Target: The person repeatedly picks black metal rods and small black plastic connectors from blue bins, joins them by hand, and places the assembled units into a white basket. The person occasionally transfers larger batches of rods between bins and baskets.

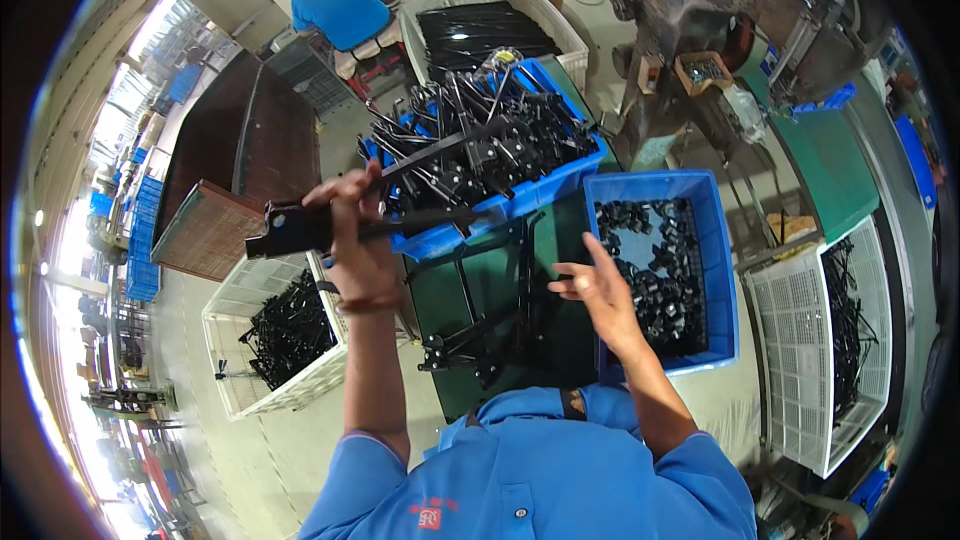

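Observation:
My left hand [360,230] is closed around a black metal bracket [284,230] with long bars, raised left of the green worktable [568,250]. One of its bars stretches across the front of a blue crate [545,195], which is heaped with black metal levers and rod assemblies [485,150]. Fingers apart and holding nothing, my right hand [603,302] hovers at the left edge of a blue bin [727,290]. Small black parts [670,290] lie in that bin. Black rod assemblies [465,342] rest on the worktable in front of me.
White crates of black parts stand at left [235,360] and right [800,340]. Behind the blue crate is another white crate [575,45] of black rods. A seated person in blue [343,5] is at the back left. Heavy machinery [700,0] stands back right; a brown cabinet [215,225] is left.

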Tool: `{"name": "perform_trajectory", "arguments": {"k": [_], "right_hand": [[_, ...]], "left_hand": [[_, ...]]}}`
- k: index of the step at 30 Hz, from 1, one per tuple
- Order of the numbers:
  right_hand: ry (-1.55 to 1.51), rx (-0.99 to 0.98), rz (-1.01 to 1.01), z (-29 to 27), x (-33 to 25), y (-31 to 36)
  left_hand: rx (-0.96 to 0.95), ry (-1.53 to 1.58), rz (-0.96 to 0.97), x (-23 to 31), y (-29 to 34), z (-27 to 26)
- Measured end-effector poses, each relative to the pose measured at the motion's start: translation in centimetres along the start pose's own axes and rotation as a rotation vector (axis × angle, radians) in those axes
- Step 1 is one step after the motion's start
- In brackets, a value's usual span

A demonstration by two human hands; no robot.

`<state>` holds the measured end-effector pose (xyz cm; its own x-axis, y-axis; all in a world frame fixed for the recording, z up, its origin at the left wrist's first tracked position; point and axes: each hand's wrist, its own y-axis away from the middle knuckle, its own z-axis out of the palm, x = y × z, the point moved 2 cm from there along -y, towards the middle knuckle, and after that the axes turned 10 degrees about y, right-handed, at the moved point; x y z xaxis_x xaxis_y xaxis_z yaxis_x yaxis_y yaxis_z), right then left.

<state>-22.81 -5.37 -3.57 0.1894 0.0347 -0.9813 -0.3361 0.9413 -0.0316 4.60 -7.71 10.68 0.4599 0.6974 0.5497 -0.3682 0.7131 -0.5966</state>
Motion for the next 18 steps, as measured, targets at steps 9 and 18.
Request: {"name": "perform_trajectory", "arguments": {"k": [9, 18], "right_hand": [[0.134, 0.126, 0.252, -6.2, 6.1, 2.1], [1.187, 0.432, 0.165, -17.6, 12.2, 0.5]], "left_hand": [[-1.405, -1.508, -0.069, -14.9, -8.3, -6.0], [-1.306, -1.260, -0.290, -14.7, -7.0, -8.6]]}}
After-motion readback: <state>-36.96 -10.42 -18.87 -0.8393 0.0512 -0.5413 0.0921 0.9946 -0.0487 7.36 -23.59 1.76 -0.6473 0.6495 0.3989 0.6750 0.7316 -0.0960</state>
